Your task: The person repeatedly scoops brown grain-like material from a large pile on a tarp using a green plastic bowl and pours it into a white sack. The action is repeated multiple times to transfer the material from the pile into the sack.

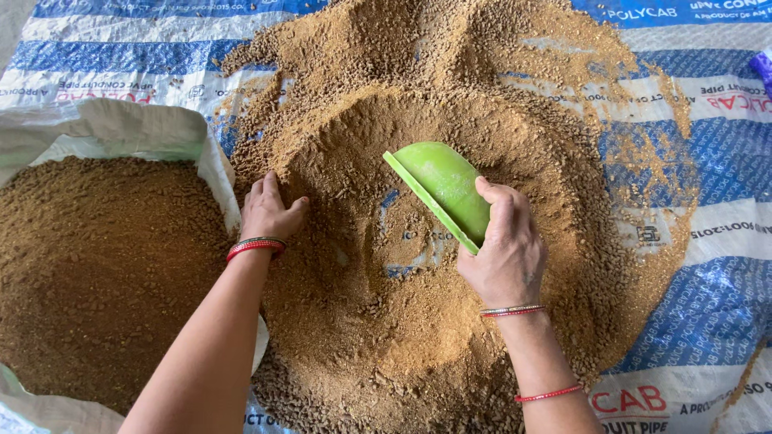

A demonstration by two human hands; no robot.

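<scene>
A heap of brown granular material (450, 104) lies spread on a blue and white woven sheet (724, 169). My right hand (507, 249) grips a green plastic bowl (442, 181), tilted on its edge over a scraped hollow in the middle of the heap. My left hand (268, 210) rests flat on the grains at the heap's left side, fingers together, next to a white sack (121, 128). Red bangles sit on both wrists.
The white sack at the left stands open and is filled with the same brown granular material (96, 265). Its rim touches the heap. A purple object (764, 68) pokes in at the right edge. Bare sheet shows at the right.
</scene>
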